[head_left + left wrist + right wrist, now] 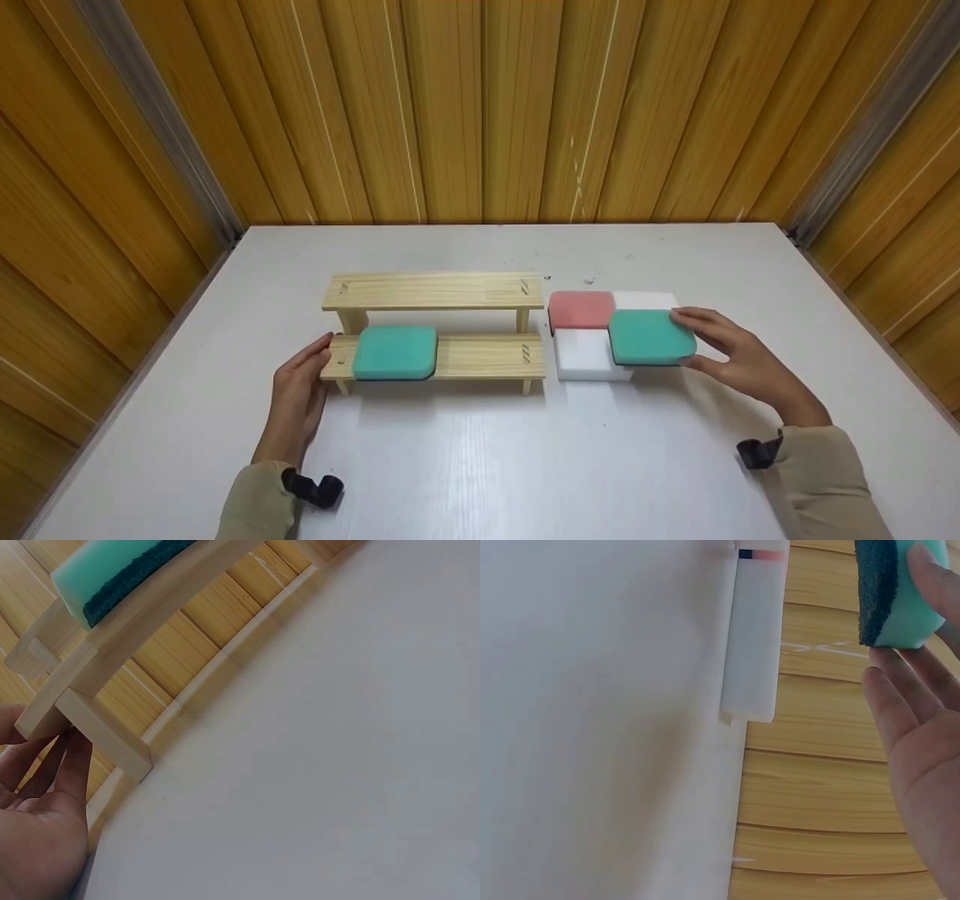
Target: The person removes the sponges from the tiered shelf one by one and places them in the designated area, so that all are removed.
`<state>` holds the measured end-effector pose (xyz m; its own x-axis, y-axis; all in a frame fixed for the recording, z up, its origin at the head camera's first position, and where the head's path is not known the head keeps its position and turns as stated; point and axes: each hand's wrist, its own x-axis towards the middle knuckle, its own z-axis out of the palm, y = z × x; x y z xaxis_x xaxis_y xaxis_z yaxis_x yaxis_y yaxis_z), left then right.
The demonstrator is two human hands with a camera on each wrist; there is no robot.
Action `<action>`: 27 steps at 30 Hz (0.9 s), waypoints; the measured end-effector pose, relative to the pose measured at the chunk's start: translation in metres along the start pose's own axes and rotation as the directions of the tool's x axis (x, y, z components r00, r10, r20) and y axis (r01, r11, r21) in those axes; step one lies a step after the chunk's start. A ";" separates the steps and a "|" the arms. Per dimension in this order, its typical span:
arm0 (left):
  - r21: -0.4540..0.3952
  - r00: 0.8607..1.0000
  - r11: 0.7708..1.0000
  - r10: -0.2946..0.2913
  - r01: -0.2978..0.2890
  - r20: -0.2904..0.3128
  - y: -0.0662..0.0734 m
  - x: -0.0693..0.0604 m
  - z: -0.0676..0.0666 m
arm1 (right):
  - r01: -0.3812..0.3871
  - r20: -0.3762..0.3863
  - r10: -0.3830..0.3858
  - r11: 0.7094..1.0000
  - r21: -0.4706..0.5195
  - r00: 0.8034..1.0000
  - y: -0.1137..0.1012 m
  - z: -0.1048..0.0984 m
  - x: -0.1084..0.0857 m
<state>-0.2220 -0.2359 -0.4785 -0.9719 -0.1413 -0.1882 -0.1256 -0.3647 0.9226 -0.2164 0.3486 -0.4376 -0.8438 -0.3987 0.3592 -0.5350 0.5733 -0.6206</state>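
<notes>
A two-step wooden rack stands on the white table. My left hand grips the left end of its lower step, with fingers under the board. On that step, towards the left, lies a green sponge with a dark scouring layer underneath. My right hand pinches a second green sponge by its right end, thumb on one side and fingers on the other. In the right wrist view this held sponge is raised off the table, its dark scouring side showing.
Right of the rack sit a pink sponge, a white block in front of it and another white block behind the held sponge. Wood-patterned panels wall the back and sides of the white table.
</notes>
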 end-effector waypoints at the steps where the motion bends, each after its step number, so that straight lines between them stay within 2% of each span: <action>1: -0.005 1.000 1.000 0.001 -0.001 0.003 0.000 0.000 0.000 | -0.002 0.000 0.002 1.000 -0.012 1.000 0.001 -0.001 -0.001; 17: -0.043 1.000 0.999 -0.013 0.013 0.011 0.002 -0.002 0.000 | -0.057 -0.030 0.054 0.994 -0.093 0.998 0.012 -0.012 -0.010; 23: -0.062 1.000 0.998 -0.013 0.014 0.012 0.002 -0.001 0.000 | -0.083 -0.031 0.081 0.993 -0.085 0.996 0.018 -0.015 -0.016; 27: -0.056 1.000 0.998 -0.008 0.008 -0.002 0.001 0.000 0.000 | -0.069 -0.030 0.067 0.996 -0.061 0.997 0.024 -0.015 -0.019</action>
<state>-0.2218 -0.2363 -0.4778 -0.9706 -0.1399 -0.1961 -0.1219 -0.4168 0.9008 -0.2136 0.3807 -0.4488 -0.8787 -0.3376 0.3375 -0.4772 0.6421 -0.6000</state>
